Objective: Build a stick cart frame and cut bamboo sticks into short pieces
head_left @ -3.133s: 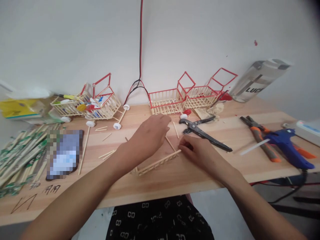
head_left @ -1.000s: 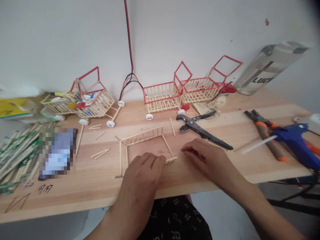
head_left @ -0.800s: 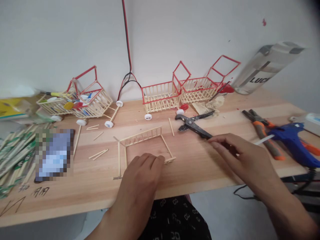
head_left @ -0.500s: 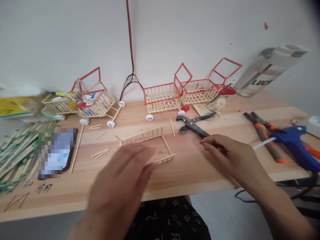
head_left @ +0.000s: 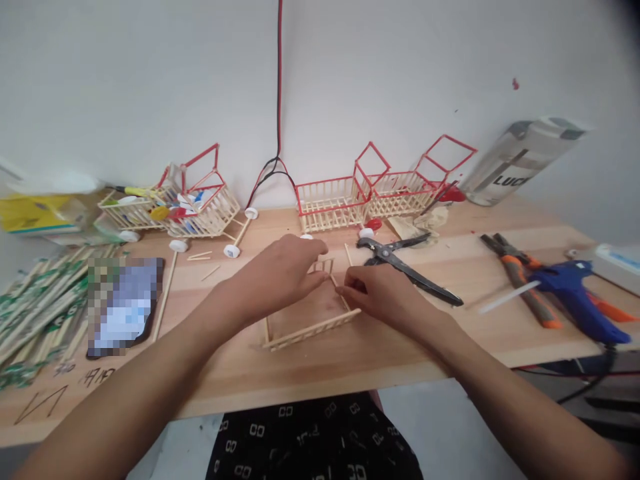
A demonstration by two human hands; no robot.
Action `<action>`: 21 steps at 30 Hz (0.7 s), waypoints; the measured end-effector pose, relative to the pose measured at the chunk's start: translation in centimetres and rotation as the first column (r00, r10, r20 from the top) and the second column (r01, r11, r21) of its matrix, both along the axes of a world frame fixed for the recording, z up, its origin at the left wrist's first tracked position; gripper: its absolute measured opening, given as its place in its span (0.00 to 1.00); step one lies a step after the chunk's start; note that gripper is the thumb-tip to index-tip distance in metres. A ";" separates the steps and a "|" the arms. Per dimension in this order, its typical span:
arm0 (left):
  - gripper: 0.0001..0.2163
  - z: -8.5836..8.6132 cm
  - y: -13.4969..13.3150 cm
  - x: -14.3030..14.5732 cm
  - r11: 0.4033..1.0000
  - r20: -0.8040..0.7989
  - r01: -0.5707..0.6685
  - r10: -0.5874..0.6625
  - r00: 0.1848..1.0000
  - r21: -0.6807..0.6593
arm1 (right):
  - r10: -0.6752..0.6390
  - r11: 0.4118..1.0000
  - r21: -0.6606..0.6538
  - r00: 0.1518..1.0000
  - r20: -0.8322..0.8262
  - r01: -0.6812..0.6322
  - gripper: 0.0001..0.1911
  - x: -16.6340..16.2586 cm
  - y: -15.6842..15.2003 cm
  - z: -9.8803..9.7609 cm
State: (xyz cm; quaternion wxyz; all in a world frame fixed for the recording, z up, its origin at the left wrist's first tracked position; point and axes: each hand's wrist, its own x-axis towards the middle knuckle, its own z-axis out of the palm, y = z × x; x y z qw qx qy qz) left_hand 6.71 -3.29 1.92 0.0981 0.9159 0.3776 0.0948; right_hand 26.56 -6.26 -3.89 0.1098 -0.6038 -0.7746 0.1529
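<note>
A small rectangular frame of thin wooden sticks (head_left: 313, 330), with slatted long sides, lies on the table between my hands. My left hand (head_left: 273, 277) reaches over its far left part, thumb and fingers apart; it hides much of the far side. At the frame's right-hand crossbar is my right hand (head_left: 383, 290), fingers curled and fingertips together. Whatever sits in that pinch is hidden. Just beyond the right hand lie black-handled cutters (head_left: 400, 257), and a loose stick (head_left: 349, 255) is beside its knuckles.
Stick-built carts with red trim (head_left: 333, 200) stand along the wall, one cart (head_left: 215, 210) holding bottle caps. To the left are a phone (head_left: 127, 307) and bundled wrapped chopsticks (head_left: 45, 307). Pliers (head_left: 527, 287), a blue glue gun (head_left: 575, 293) and a clear bottle (head_left: 520, 160) are at right.
My left hand has moved forward over the frame, uncovering its near side. My right hand has moved left from the cutters' handle to the frame's right end. The view has shifted slightly.
</note>
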 end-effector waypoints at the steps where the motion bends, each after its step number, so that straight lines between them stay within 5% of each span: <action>1: 0.12 -0.2 0.3 0.2 1.000 -0.023 0.009 -0.009 1.000 -0.012 | 0.003 1.000 -0.008 1.000 0.020 -0.002 0.11 -0.2 0.2 0.0; 11: 0.07 -2.1 2.9 1.2 0.992 -0.096 0.085 -0.094 0.991 -0.094 | 0.019 0.999 -0.044 0.988 0.156 -0.013 0.10 -0.9 0.8 -0.3; 21: 0.06 -4.0 3.0 1.1 0.990 0.007 0.099 -0.098 0.995 -0.098 | 0.027 0.999 -0.038 0.989 0.147 -0.022 0.10 -1.1 0.6 -0.1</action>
